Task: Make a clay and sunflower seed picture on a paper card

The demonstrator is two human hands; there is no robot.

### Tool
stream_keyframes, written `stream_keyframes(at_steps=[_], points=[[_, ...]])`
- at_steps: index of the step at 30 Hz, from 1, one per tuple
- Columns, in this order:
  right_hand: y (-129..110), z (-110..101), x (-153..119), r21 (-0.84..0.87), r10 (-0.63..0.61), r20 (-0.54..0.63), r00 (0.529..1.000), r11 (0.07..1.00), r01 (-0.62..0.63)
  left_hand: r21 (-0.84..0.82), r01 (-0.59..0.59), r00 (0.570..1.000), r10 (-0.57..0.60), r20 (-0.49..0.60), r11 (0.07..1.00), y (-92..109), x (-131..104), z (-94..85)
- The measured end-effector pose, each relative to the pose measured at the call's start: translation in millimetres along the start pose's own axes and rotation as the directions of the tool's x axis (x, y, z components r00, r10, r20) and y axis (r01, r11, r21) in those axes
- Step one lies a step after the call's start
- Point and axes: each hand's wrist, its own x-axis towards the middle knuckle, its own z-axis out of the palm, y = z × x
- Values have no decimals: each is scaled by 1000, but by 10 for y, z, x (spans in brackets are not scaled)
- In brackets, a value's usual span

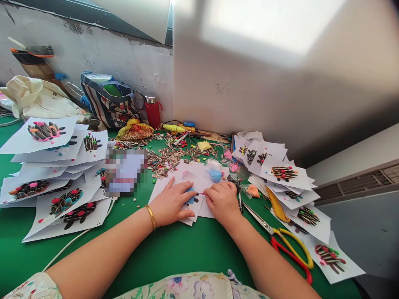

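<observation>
My left hand (173, 201), with a gold bangle on its wrist, lies flat with fingers apart on a small stack of white paper (162, 187). Under and beside its fingers shows a flattened patch of blue clay (189, 200), with dark seed-like pieces at its right side. My right hand (223, 202) rests on the paper just to the right, its fingers bent together. A tiny pink-red bit (202, 193) shows at its fingertips; whatever else is between them is hidden. Just beyond the right hand, a blue lump of clay (215, 175) sits in clear plastic.
Sunflower seeds (168, 155) and small coloured balls are scattered behind the paper. Decorated cards are piled at left (18, 170) and right (282, 162). Scissors (274, 234) and a yellow cutter (277, 205) lie right. A red flask (152, 112) and striped bag (109, 99) stand behind.
</observation>
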Motion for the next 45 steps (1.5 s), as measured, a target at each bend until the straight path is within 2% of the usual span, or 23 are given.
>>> stream_keyframes(at_steps=[13, 21, 27, 37, 45], points=[[12, 73, 14, -36, -28, 22, 999, 999, 28, -6, -4, 1000, 4, -13, 1000, -11, -2, 18], [3, -32, -24, 31, 6, -6, 1000, 1000, -6, -4, 1, 1000, -1, 5, 1000, -9, 0, 15], [-59, -60, -76, 90, -36, 46, 998, 995, 31, -14, 9, 1000, -9, 16, 1000, -3, 5, 3], [-58, 26, -88, 46, -83, 29, 996, 996, 82, 1, 8, 1000, -8, 12, 1000, -2, 0, 8], [-31, -28, -75, 101, -36, 4, 999, 994, 36, 0, 15, 1000, -15, 27, 1000, -1, 2, -1]])
